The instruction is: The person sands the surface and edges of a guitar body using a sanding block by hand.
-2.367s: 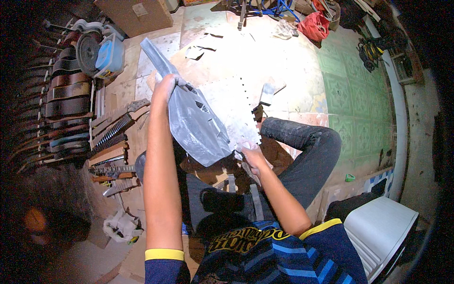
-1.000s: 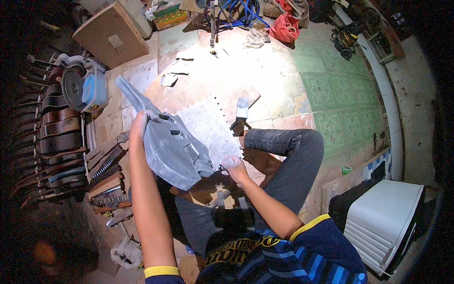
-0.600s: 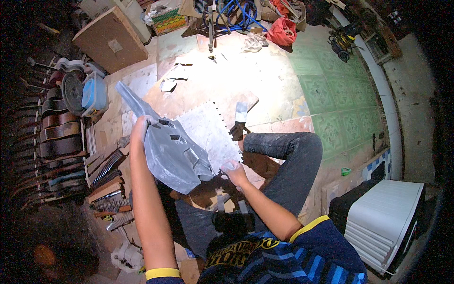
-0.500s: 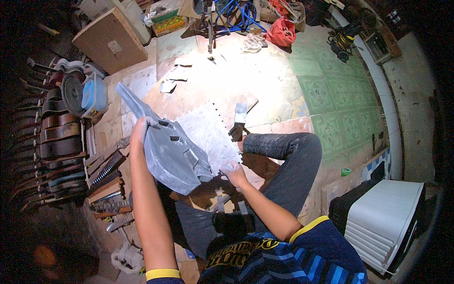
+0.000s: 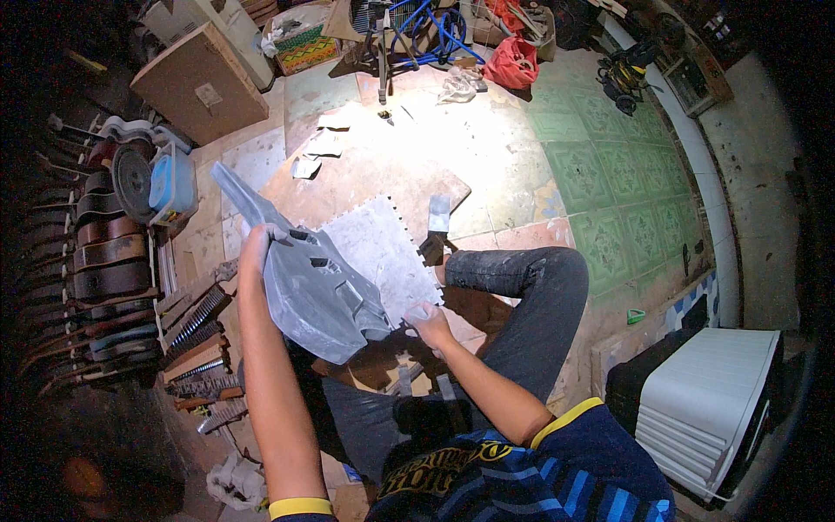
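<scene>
A: Guitar body (image 5: pixel 317 300)?
B: Grey, matt, smooth-looking, streaked with paler powder. Material under the coat can't be told.
A: Mat (image 5: pixel 370 239) below it?
B: Foam-like, toothed edge, dulled by whitish dust. Same chalky film on left hand (image 5: pixel 263 237) and right hand (image 5: pixel 428 324). Trousers (image 5: pixel 522 335): dark cloth, powder-smeared.
A: Floor (image 5: pixel 513 178), right edge?
B: Green tiles (image 5: pixel 600 178), hard, patterned, scuffed.
A: Far edge?
B: Red bag (image 5: pixel 511 64), thin crumpled plastic.
A: Left edge?
B: Bin (image 5: pixel 180 196), translucent plastic. Guitars (image 5: pixel 111 248), wood-look sides, some glossy.
A: Near right corner?
B: White casing (image 5: pixel 709 391), smooth top, ribbed side; metal or plastic, unclear.
</scene>
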The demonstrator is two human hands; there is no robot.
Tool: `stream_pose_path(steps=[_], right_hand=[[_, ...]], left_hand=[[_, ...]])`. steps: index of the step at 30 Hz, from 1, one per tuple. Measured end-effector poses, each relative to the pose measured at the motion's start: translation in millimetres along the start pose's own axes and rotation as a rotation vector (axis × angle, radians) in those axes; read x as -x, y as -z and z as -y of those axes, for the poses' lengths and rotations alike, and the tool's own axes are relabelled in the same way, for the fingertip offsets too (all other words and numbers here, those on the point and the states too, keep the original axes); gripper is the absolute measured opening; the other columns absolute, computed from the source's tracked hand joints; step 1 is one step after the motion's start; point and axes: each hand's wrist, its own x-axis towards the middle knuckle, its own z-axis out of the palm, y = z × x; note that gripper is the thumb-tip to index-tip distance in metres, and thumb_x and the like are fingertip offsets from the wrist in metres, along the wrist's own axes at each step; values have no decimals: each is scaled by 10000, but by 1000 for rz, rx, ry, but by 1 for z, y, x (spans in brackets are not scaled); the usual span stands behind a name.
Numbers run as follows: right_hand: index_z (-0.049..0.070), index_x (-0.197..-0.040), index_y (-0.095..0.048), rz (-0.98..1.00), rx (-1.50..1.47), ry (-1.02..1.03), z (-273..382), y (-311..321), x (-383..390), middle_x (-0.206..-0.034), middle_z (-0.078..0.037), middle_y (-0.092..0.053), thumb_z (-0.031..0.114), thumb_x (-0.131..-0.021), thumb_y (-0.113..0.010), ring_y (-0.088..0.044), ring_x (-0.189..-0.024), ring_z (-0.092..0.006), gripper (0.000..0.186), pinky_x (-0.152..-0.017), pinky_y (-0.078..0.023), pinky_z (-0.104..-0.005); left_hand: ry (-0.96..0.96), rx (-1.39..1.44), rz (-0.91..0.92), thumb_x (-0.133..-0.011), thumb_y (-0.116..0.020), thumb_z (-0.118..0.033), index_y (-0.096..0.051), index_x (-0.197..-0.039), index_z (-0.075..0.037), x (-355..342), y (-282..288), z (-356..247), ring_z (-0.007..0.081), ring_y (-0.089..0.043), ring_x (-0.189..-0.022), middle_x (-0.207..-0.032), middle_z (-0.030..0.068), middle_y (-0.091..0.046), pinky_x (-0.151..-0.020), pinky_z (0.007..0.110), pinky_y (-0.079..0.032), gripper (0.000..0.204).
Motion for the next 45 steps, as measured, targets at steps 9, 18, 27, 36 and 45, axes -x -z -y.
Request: stream_pose_path(steps=[9, 18, 27, 36, 45], right_hand=[[23, -1059, -668, -10, 110, 72, -18, 0, -11, -1006, -79, -700, 182, -861, -718, -632, -933, -153, 259, -848, -482, -294], [2, -1035, -663, -138, 135, 147, -21, -5, -9, -985, -96, -695, 190, -867, -718, -630, -927, -164, 259, -853, -482, -312], [27, -1024, -669, -31, 220, 378, 34, -23, 10, -961, -134, -701, 222, -878, -707, -651, -922, -200, 247, -858, -484, -342], [25, -925, -694, -9, 222, 611, 38, -45, -1, -914, -125, -652, 188, -853, -717, -619, -935, -281, 180, -845, -482, -350], [3, -906, -686, -15, 251, 634, 46, -56, 6, -878, -110, -638, 101, -841, -740, -629, -837, -235, 129, -773, -496, -337]], left_hand=[[17, 6, 88, -596, -633, -95, -487, -1010, -48, -2, 2, 2, 283, -598, -675, -782, 126, -555, -642, 405, -531, 442], [89, 11, 79, -620, -637, -131, -520, -971, -52, -7, 9, 8, 254, -600, -665, -739, 101, -566, -666, 356, -514, 379], [-15, 49, 32, -613, -628, -163, -618, -766, -51, 17, -3, -4, 250, -607, -660, -736, 102, -602, -641, 354, -513, 190], [55, -45, 108, -641, -620, -192, -654, -788, -43, 37, -7, -17, 241, -608, -688, -751, 103, -620, -657, 352, -509, 213], [91, -70, 116, -682, -613, -207, -691, -750, -31, 21, 20, -1, 215, -611, -732, -777, 102, -659, -729, 320, -484, 204]])
